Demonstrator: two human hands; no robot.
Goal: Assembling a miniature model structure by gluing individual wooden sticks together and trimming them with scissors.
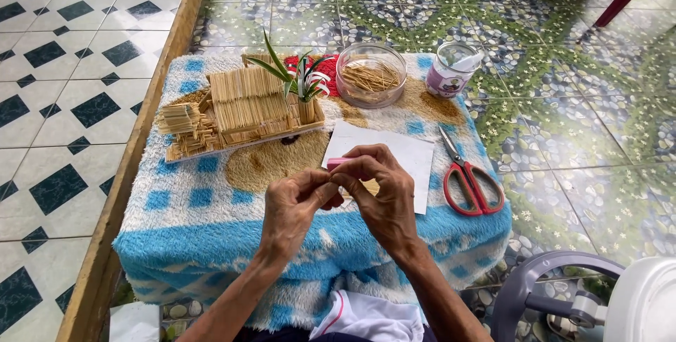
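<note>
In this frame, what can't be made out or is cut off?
- Head view: pink piece mostly covered by the right hand and left hand; its full shape is hidden.
- White paper: near part hidden behind the hands.
- Toothpick house: far side faces away.
- Small jar: contents too small to tell.
- Grey wheel-like object: cut off by the bottom edge.

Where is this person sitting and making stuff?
Probably a home floor or porch used as a craft spot. There is patterned floor tile, a low stool under a fuzzy blue towel, and a little stick house beside red scissors. Both hands pinch a small pink piece.
</note>
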